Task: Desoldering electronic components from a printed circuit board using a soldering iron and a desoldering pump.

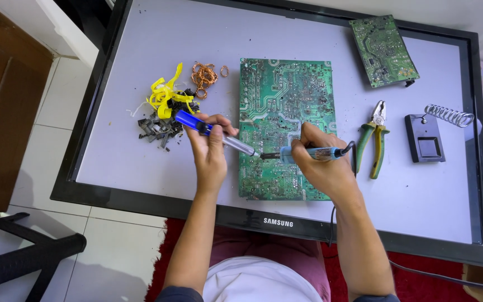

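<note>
On the large green circuit board (pixel 286 112), the left hand (pixel 211 154) pinches a blue desoldering pump (pixel 213 132) in closed fingers, its metal tip resting on the board's lower left part. The right hand (pixel 322 162) wraps its fingers around a soldering iron (pixel 303 153), tip meeting the pump's tip. Right of the board lie pliers (pixel 374 137) and an iron stand (pixel 429 137); beyond its left corner, yellow strips (pixel 166 95) and copper wire (pixel 203 75).

A smaller green circuit board (pixel 384 50) lies at the far right corner of the flat screen panel (pixel 113 162), with green-handled pliers (pixel 374 137) and a black soldering stand with a wire coil (pixel 434 131) nearer. To the left sit yellow strips (pixel 166 95), copper wire coils (pixel 203 75) and dark small parts (pixel 155 128).
</note>
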